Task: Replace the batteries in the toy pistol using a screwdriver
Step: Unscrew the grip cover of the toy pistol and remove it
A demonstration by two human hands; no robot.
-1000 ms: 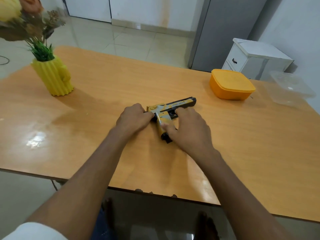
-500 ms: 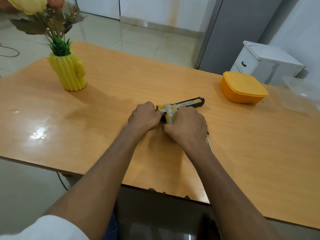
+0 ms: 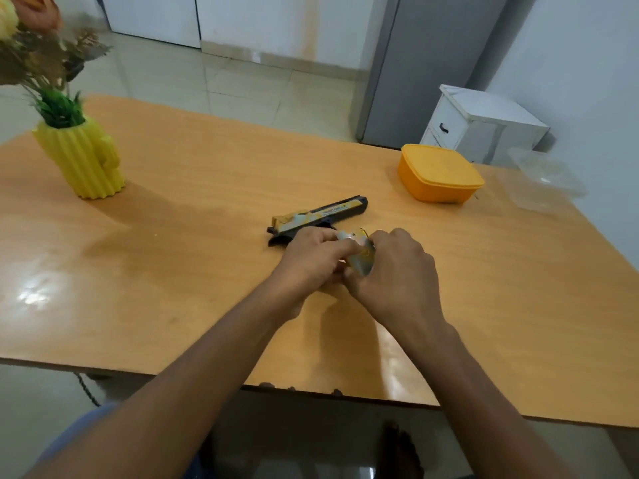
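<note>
The toy pistol (image 3: pixel 320 214), yellow and black, lies on its side on the wooden table (image 3: pixel 207 188), barrel pointing right and away from me. Just in front of it my left hand (image 3: pixel 311 261) and my right hand (image 3: pixel 397 271) meet around a small yellow-grey piece of the pistol (image 3: pixel 362 261). Both hands grip that piece, lifted slightly off the table; my fingers hide most of it. A pale rounded end shows at its top. No screwdriver is visible.
A yellow cactus-shaped vase (image 3: pixel 83 160) with flowers stands at the far left. An orange lidded box (image 3: pixel 439 172) sits at the back right, with a clear plastic container (image 3: pixel 546 181) beside it. A white cabinet (image 3: pixel 480 126) stands beyond the table.
The yellow-grey piece has come away from the pistol and now sits between my hands. Both hands drew back toward me and to the right. The pistol body lies uncovered behind them.
</note>
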